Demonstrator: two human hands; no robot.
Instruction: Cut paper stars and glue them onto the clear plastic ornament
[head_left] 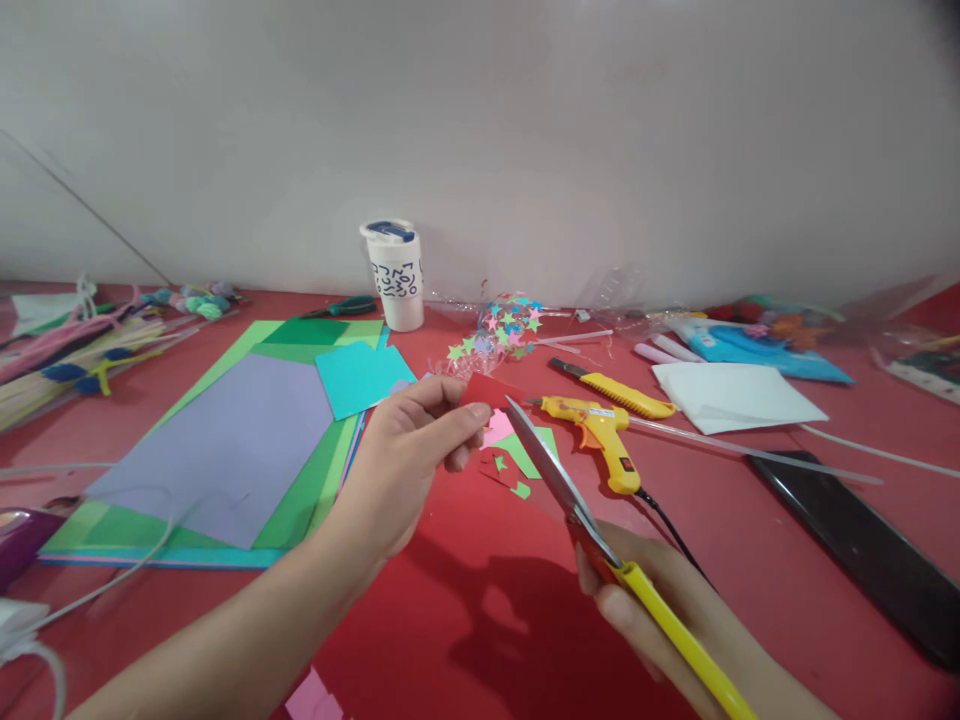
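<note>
My left hand (427, 440) pinches a small piece of red paper (496, 390) between thumb and fingers, raised over the table. In my right hand (652, 590) is a pair of scissors (551, 470) with yellow handles; the blades point up and left, their tips close to the right edge of the red piece. Whether the blades touch the paper I cannot tell. Below the hands lies a large red sheet (480, 620). Pink (496, 428) and light green paper scraps (534, 452) rest just beyond it, with a small green star cutout (500, 463).
A yellow glue gun (600, 430) and a yellow utility knife (626, 393) lie right of centre. Farther right is a black phone (862, 540). Coloured sheets (217, 450) are stacked at left. Behind stand a white cup (397, 280) and a bag of star confetti (510, 325).
</note>
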